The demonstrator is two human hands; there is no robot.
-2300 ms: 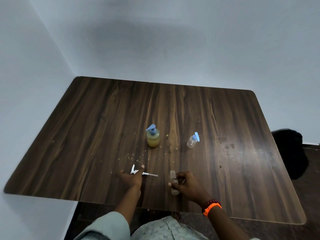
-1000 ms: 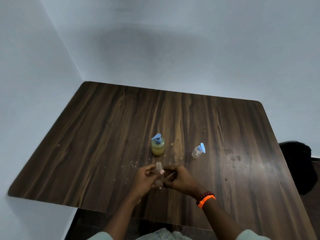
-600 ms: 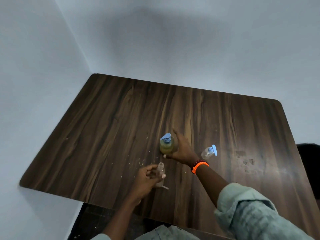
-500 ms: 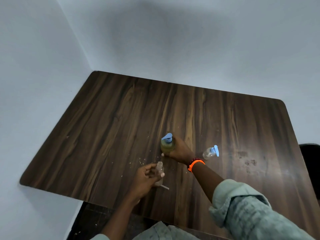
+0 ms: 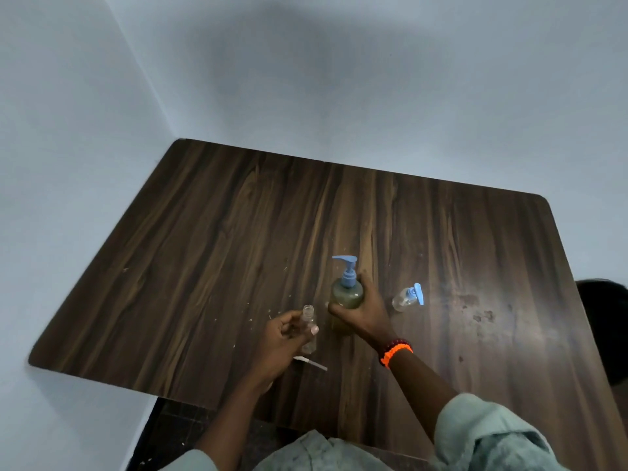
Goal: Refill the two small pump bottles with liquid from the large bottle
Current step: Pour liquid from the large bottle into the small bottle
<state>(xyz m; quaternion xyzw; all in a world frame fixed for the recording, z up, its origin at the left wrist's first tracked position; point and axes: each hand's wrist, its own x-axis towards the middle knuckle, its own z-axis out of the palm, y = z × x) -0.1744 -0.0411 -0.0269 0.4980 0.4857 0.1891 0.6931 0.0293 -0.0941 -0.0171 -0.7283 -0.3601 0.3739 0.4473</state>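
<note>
There are three bottles on the dark wooden counter (image 5: 204, 253). The left hand (image 5: 282, 338) has its fingers (image 5: 314, 330) curled around one small bottle (image 5: 309, 329) that has no top on. Just below it one white pump tube (image 5: 311, 363) lies flat. Next, the right hand (image 5: 362, 316) wraps its fingers tight around the one big bottle (image 5: 346, 294), which has yellow-green liquid and a blue pump. That wrist wears two bands (image 5: 396, 351). Furthest right, the second small bottle (image 5: 406, 298) stands alone with its blue pump on.
</note>
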